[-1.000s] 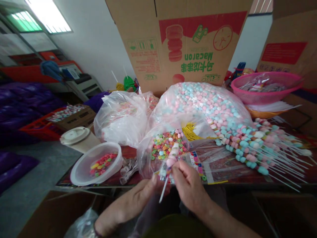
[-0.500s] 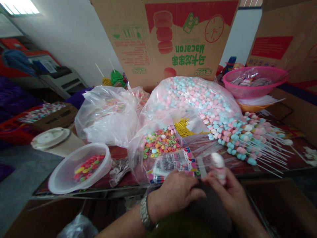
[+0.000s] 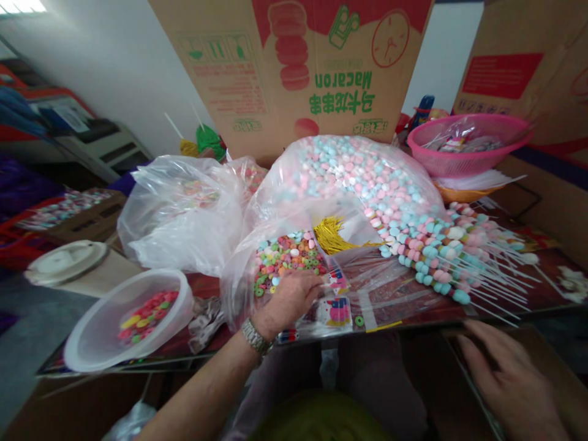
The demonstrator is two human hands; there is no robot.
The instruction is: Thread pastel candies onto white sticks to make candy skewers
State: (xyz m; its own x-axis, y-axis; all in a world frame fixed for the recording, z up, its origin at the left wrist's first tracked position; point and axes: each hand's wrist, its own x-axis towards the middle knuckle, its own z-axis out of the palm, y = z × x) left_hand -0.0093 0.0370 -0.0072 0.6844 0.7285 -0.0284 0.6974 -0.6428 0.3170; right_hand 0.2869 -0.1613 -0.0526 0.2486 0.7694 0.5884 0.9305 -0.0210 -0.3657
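Printed packets (image 3: 335, 312) lie partly beneath the left hand (image 3: 294, 297).

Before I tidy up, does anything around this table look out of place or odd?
Two things: a lone green ring lies near the front edge of the table, right of the printed packets and apart from the heaped rings; and the large carton behind has its printing upside down.

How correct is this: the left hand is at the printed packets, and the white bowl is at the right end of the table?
Only the end is wrong: the head view shows the white bowl at the left end of the table. The left hand is indeed at the printed packets.
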